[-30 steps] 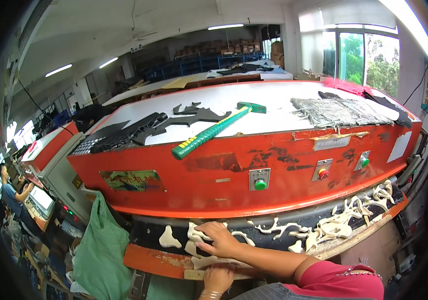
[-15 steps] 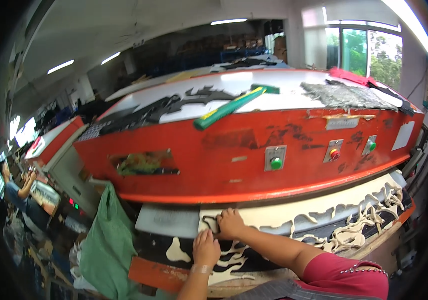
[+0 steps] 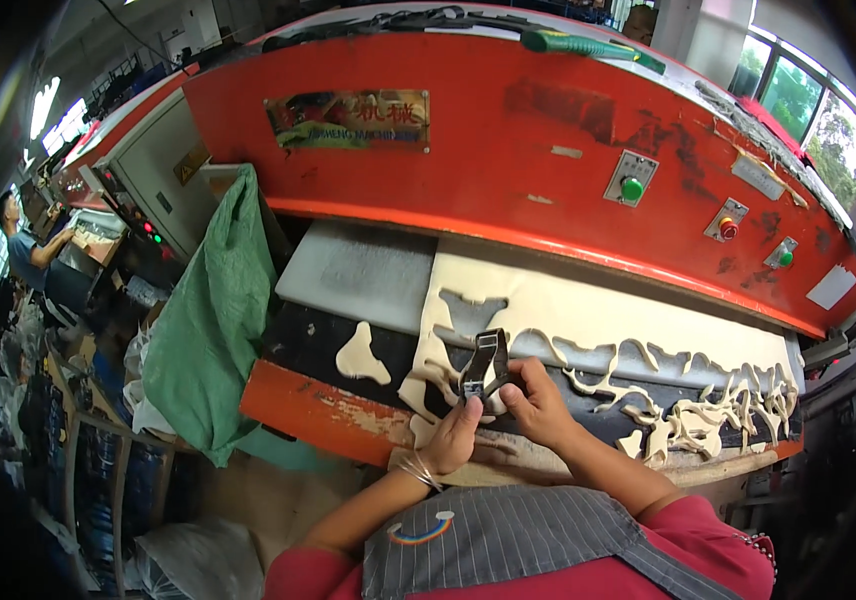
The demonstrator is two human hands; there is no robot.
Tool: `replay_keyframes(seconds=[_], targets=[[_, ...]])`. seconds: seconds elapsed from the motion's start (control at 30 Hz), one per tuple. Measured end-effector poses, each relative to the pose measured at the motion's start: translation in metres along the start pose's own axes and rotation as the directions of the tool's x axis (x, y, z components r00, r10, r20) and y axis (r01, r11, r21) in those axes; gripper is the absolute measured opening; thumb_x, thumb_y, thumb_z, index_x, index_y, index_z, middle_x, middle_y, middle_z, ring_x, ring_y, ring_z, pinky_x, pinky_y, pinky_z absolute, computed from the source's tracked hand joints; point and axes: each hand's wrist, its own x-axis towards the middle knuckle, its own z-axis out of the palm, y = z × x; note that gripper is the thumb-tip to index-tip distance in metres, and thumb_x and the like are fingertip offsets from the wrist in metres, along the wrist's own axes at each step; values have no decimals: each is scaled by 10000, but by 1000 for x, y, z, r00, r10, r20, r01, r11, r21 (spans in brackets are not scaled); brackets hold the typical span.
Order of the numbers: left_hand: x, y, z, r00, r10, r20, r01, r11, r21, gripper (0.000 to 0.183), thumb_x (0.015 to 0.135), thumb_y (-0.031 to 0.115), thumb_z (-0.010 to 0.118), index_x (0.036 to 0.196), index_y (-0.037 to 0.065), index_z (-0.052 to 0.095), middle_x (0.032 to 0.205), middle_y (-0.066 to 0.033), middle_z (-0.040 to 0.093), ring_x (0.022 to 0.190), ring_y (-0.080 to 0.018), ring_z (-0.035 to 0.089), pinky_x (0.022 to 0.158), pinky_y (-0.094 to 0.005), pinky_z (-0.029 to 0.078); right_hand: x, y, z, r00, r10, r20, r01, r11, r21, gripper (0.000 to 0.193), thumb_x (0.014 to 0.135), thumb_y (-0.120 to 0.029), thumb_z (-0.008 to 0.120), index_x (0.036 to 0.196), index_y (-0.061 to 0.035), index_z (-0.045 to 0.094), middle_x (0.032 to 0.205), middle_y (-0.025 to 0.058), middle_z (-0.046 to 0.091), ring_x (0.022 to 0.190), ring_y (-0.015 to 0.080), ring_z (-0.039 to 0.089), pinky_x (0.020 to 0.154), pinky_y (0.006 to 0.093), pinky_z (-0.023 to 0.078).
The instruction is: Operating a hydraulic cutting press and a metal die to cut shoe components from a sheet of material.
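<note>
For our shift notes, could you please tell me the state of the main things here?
Left hand: gripping the dark frame
Right hand: gripping it
Dark frame: held between both hands
Cream sheet: partly cut, ragged-edged
Cream scraps: loose, heaped
Green hammer: lying on the red machine
Green cloth: hanging, creased
Cabinet lights: lit

Machine front (image 3: 488, 130) before me; hammer (image 3: 593, 47) on its top. Below its lower edge: slab (image 3: 358, 270), sheet (image 3: 638, 310) lying over it, slab's left end uncovered. Nearer me, bed (image 3: 298, 345): one loose piece (image 3: 360, 356) on it left of the sheet, scraps (image 3: 693, 425) heaped right. Between my left hand (image 3: 451, 442) and right hand (image 3: 543, 410): die (image 3: 486, 358), before the sheet's cut-outs. Sack (image 3: 210, 330) left of the bed; co-worker (image 3: 33, 250) farther left. Window (image 3: 798, 95) behind, far right.
</note>
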Motion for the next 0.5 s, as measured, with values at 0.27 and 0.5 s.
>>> replay_keyframes(seconds=[0.27,0.5], targets=[[-16,69,9,955,-248,163,242,969,54,437,966,296,526,1269,-3,430,1062,-17,533,1002,-79,487,893,-245,415,-6,-67,-24,763,-487,425,646,555,-524,785,561,-180,818,1252,-32,476,1251,182,481,1193,379,452,1000,433,405],[-20,63,17,961,-268,-74,250,949,-193,412,855,275,692,1125,14,521,942,-8,585,788,-79,580,668,-223,500,-3,-38,10,753,-657,44,580,631,-515,454,536,-79,730,967,-68,589,968,78,619,1011,289,598,895,430,454]])
